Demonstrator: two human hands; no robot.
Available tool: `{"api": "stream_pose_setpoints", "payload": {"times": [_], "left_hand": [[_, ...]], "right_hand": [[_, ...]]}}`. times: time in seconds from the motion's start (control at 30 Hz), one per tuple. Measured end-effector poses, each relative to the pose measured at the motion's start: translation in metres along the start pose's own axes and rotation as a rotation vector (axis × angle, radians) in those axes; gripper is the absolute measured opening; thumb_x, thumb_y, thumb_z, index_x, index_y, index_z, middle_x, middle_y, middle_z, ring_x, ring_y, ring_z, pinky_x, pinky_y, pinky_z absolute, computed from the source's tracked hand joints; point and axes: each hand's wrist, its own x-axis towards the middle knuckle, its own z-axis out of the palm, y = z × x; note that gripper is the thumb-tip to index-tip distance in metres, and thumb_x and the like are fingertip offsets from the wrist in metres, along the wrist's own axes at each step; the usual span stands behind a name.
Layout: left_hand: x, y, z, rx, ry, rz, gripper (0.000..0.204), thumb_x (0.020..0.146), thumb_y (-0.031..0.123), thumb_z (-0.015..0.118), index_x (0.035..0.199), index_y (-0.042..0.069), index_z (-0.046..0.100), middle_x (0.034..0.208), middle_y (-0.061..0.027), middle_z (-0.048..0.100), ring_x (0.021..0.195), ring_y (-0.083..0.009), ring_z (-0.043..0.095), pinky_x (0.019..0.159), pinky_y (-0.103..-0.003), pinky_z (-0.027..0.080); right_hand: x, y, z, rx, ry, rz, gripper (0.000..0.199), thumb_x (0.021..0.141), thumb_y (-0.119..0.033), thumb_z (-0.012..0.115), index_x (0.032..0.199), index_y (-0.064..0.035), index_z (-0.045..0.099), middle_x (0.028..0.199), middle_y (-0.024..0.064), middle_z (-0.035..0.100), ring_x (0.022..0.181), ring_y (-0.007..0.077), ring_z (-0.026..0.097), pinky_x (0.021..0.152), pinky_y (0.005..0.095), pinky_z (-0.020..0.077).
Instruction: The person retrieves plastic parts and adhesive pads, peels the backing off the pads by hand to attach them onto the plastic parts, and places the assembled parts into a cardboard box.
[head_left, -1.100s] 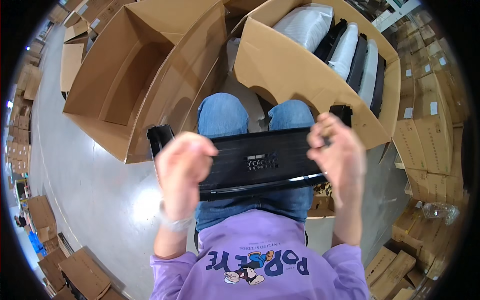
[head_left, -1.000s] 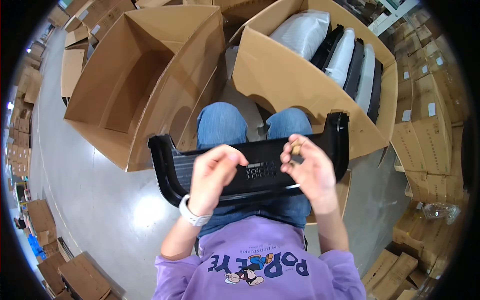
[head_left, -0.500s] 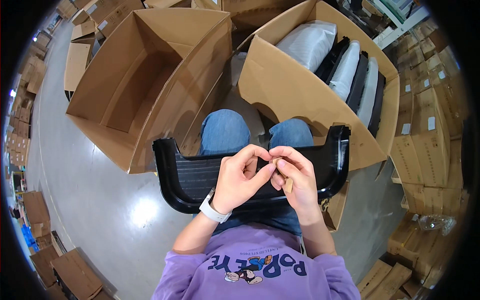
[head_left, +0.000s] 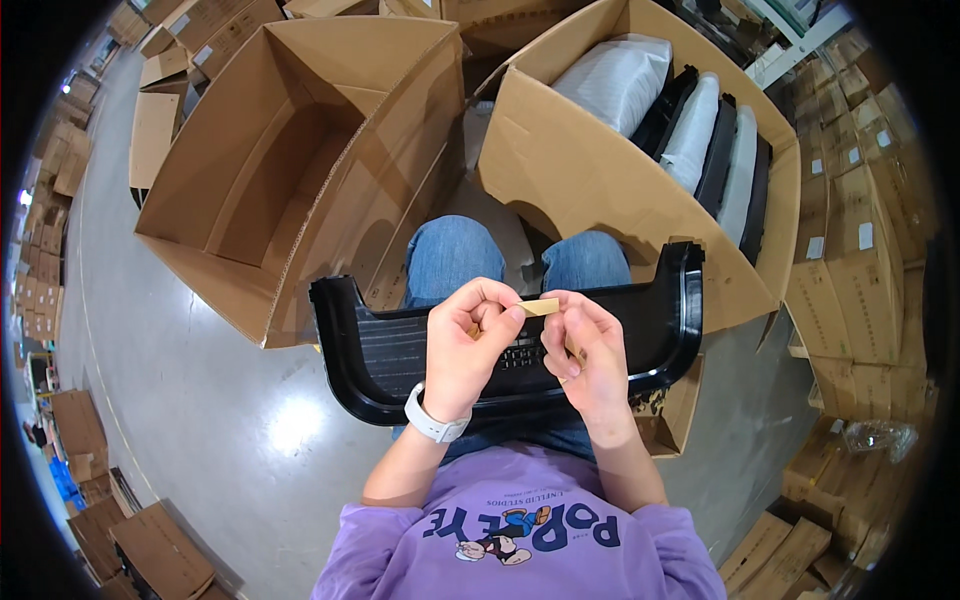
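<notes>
In the head view, the left hand (head_left: 466, 340) pinches a short, flat tan strip (head_left: 541, 307) between thumb and forefinger, while the right hand (head_left: 594, 360) — fingers curled around another small tan piece (head_left: 575, 349) — meets the strip's far end. Below both hands, a wide black plastic panel with upturned ends (head_left: 385, 358) lies across the lap; beyond the right hand stands an open brown cardboard box (head_left: 590, 165) holding black panels and white-wrapped pieces.
</notes>
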Motion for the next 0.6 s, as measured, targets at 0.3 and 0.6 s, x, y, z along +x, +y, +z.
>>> {"api": "stream_pose_setpoints", "payload": {"times": [0.3, 0.6], "left_hand": [[-0.009, 0.001, 0.009, 0.485, 0.062, 0.299, 0.011, 0.077, 0.008, 0.072, 0.085, 0.004, 0.064, 0.047, 0.0037, 0.033, 0.044, 0.0001, 0.028, 0.042, -0.021, 0.020], [-0.012, -0.002, 0.004, 0.385, -0.073, 0.258, 0.011, 0.080, 0.008, 0.071, 0.087, 0.003, 0.065, 0.049, 0.0050, 0.036, 0.046, -0.0002, 0.029, 0.043, -0.020, 0.020]], "right_hand": [[0.001, 0.003, 0.008, -1.123, 0.172, -0.925, 0.020, 0.077, 0.006, 0.067, 0.097, 0.0009, 0.068, 0.066, 0.0050, 0.058, 0.049, 0.0090, 0.050, 0.041, 0.0224, 0.0367], [-0.012, -0.001, 0.013, -1.306, 0.030, -0.938, 0.033, 0.070, 0.011, 0.065, 0.102, 0.0031, 0.067, 0.057, 0.0059, 0.051, 0.042, 0.0119, 0.046, 0.039, 0.0245, 0.0348]]}}
